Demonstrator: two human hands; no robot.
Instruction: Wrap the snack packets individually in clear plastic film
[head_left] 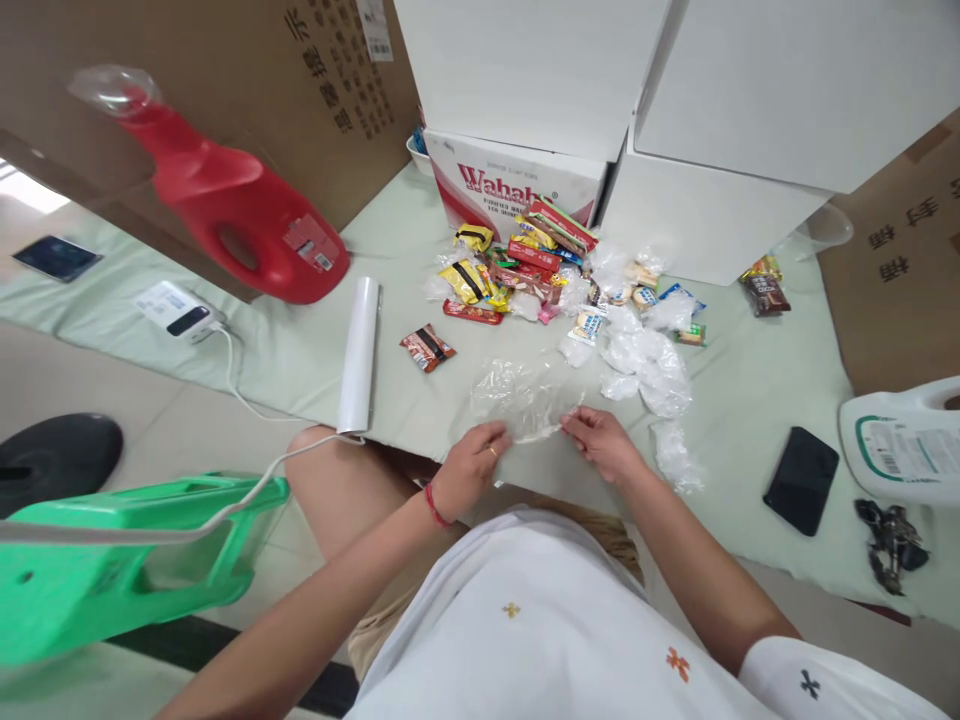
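Note:
A clear plastic bag point(517, 395) is stretched between my two hands at the table's near edge. My left hand point(478, 462), with a ring and a red wrist cord, pinches its left corner. On the other side, my right hand point(600, 440) grips the right corner between thumb and fingers. The bag looks flat, with nothing visible inside. Just beyond it lies a heap of wrapped snacks point(525, 265) in red, yellow and brown. A single brown snack packet point(427, 348) sits apart to the left. Crumpled clear plastic bags point(649, 365) spread to the right of my hands.
At left stand a red jug point(240, 220), a white roll point(360, 355) and a cabled white device point(178, 312). White boxes point(517, 185) line the back. On the right lie a black phone point(801, 480), keys point(891, 540) and a white jug point(900, 445). A green stool point(112, 570) stands below left.

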